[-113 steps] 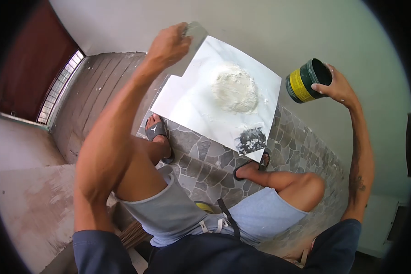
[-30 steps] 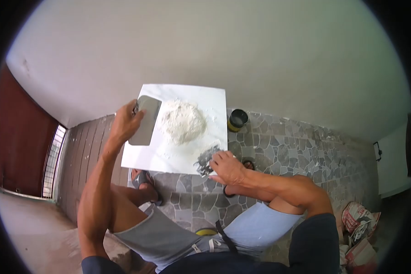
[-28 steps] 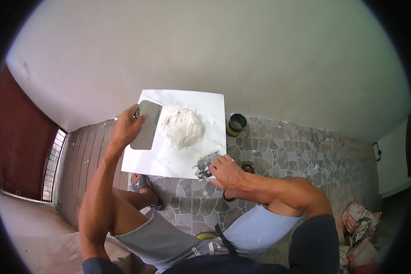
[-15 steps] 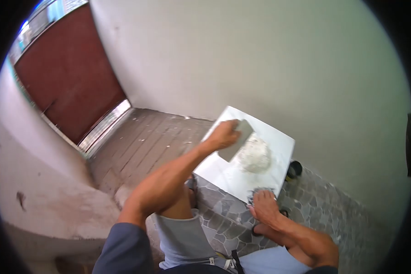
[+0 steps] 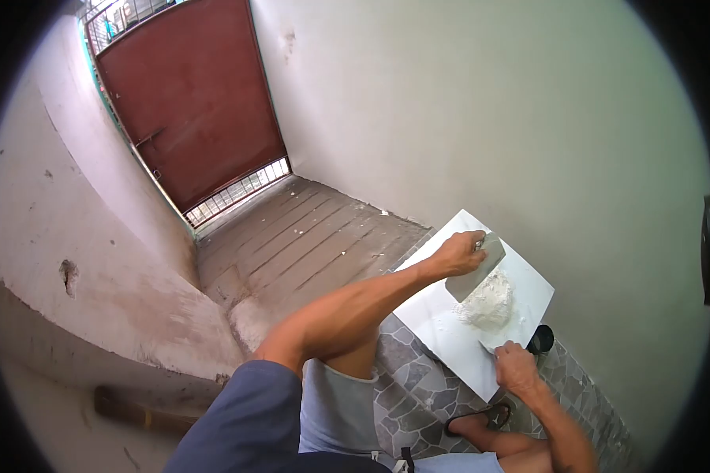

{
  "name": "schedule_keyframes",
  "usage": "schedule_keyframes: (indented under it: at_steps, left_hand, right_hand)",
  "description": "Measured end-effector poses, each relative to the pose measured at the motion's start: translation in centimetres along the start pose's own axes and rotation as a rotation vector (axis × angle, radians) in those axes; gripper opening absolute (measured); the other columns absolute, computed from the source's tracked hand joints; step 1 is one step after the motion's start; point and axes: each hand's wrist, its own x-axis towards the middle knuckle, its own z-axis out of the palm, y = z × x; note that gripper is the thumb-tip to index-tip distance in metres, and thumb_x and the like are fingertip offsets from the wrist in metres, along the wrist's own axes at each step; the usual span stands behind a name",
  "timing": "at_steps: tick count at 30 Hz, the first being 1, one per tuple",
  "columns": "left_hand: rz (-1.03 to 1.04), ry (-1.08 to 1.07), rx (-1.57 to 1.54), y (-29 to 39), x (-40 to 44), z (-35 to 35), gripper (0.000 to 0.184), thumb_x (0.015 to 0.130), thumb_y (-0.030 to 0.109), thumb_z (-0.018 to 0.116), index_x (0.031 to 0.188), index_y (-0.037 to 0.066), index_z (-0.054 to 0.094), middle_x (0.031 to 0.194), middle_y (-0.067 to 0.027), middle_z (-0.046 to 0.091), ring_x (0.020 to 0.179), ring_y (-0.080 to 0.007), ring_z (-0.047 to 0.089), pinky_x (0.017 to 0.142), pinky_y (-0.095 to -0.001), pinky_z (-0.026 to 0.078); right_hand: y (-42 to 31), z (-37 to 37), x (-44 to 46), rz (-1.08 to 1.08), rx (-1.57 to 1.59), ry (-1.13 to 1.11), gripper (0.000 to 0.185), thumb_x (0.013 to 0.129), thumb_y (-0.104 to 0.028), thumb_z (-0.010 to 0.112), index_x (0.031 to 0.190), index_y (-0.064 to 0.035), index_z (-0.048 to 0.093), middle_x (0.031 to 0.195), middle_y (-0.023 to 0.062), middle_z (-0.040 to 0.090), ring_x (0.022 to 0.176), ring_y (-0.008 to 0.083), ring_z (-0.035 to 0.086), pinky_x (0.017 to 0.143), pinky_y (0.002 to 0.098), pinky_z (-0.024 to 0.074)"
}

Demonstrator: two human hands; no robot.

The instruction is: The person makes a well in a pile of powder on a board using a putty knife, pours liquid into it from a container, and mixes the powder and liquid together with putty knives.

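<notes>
A white square board point(image 5: 434, 319) lies low in front of me, bearing a mound of white powdery or pasty material point(image 5: 489, 302). My left hand point(image 5: 461, 254) reaches over its far part, fingers wrapped round the handle of a flat rectangular trowel point(image 5: 475, 274). The trowel's grey blade is tilted beside the mound's upper left. At the board's near right edge, my right hand point(image 5: 516, 368) is closed on a small putty knife point(image 5: 487, 345); only a bit of its thin pale blade shows, pointing toward the mound, and its handle is hidden in my fingers.
A dark round container point(image 5: 541, 339) stands beyond the board's right corner. Stone-patterned tiles point(image 5: 406, 370) cover the floor below, with grooved concrete point(image 5: 315, 236) farther left. A plain wall point(image 5: 481, 118) rises behind, a red metal gate point(image 5: 193, 102) at far left.
The view has turned, so board and hands appear farther right. My right hand, earlier spread at the board's near corner over a dark patch, is now closed on the putty knife. The trowel stays near the mound.
</notes>
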Motion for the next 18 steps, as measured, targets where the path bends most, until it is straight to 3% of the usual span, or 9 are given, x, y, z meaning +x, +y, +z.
schedule_keyframes:
  at_steps: [4,7,10,12,13,14,17,18]
  left_hand:
    - [0.01,0.049,-0.022,0.8,0.5,0.2,0.04,0.094,0.026,0.06,0.122,-0.002,0.057,0.09,-0.026,0.068,0.084,-0.0388,0.067,0.075,-0.0451,0.051]
    - [0.025,0.119,-0.044,0.8,0.7,0.9,0.047,0.096,0.029,0.056,0.131,-0.002,0.051,0.093,-0.0283,0.068,0.085,-0.0406,0.067,0.076,-0.0452,0.052]
    - [-0.001,0.123,-0.041,1.2,1.0,1.2,0.053,0.098,0.031,0.055,0.137,-0.004,0.046,0.094,-0.0313,0.067,0.086,-0.0428,0.067,0.08,-0.0446,0.052]
    - [-0.026,0.121,-0.05,1.6,1.5,1.5,0.054,0.099,0.031,0.054,0.137,-0.007,0.044,0.097,-0.0319,0.067,0.088,-0.041,0.067,0.082,-0.0435,0.052]
    - [-0.041,0.12,-0.053,1.6,1.6,1.7,0.055,0.099,0.031,0.053,0.137,-0.008,0.043,0.098,-0.0321,0.067,0.089,-0.0401,0.067,0.083,-0.0429,0.052]
    - [-0.058,0.125,-0.121,1.6,1.7,1.9,0.054,0.099,0.03,0.053,0.136,-0.009,0.044,0.1,-0.0309,0.066,0.091,-0.0379,0.067,0.084,-0.0421,0.053]
    - [-0.146,0.122,-0.37,1.3,2.1,2.2,0.049,0.1,0.027,0.053,0.131,-0.01,0.047,0.105,-0.0262,0.065,0.095,-0.0313,0.067,0.084,-0.0395,0.053]
    - [-0.193,0.109,-0.483,1.2,2.3,2.3,0.047,0.1,0.026,0.053,0.129,-0.011,0.048,0.107,-0.0242,0.065,0.096,-0.0293,0.067,0.084,-0.0387,0.053]
  right_hand:
    - [2.1,-3.0,1.5,0.186,0.125,-0.123,0.019,0.089,-0.017,0.056,0.091,-0.0005,0.065,0.101,0.0227,0.066,0.09,0.0383,0.068,0.078,0.0474,0.0549]
    - [1.9,-7.5,2.9,0.474,0.303,-0.104,0.024,0.092,-0.022,0.057,0.092,0.0008,0.066,0.097,0.0219,0.067,0.086,0.0325,0.069,0.077,0.0427,0.0551]
    - [5.4,-7.0,3.3,0.578,0.655,0.015,0.024,0.098,-0.021,0.057,0.102,0.0018,0.065,0.092,0.0097,0.069,0.08,0.0249,0.068,0.078,0.036,0.0547]
    - [5.9,-6.5,3.9,0.659,1.327,0.147,0.025,0.1,-0.02,0.056,0.11,0.003,0.062,0.098,0.0075,0.066,0.085,0.0212,0.067,0.081,0.0361,0.0553]
    - [6.0,-5.9,4.2,0.685,1.666,0.215,0.026,0.101,-0.019,0.056,0.114,0.0036,0.06,0.101,0.0063,0.065,0.088,0.0194,0.067,0.083,0.0361,0.0556]
    - [6.9,-5.0,4.4,0.614,1.751,0.219,0.033,0.1,-0.019,0.058,0.122,0.0048,0.054,0.109,0.0105,0.064,0.093,0.0209,0.067,0.085,0.0381,0.0571]
    - [8.0,-5.2,4.9,0.576,1.83,0.171,0.032,0.098,-0.017,0.061,0.122,0.0042,0.055,0.109,0.0113,0.064,0.094,0.0192,0.067,0.083,0.0377,0.0586]
    - [8.2,-5.3,4.9,0.567,1.801,0.196,0.03,0.096,-0.011,0.061,0.122,0.004,0.055,0.108,0.0111,0.064,0.092,0.0188,0.067,0.081,0.0373,0.0598]
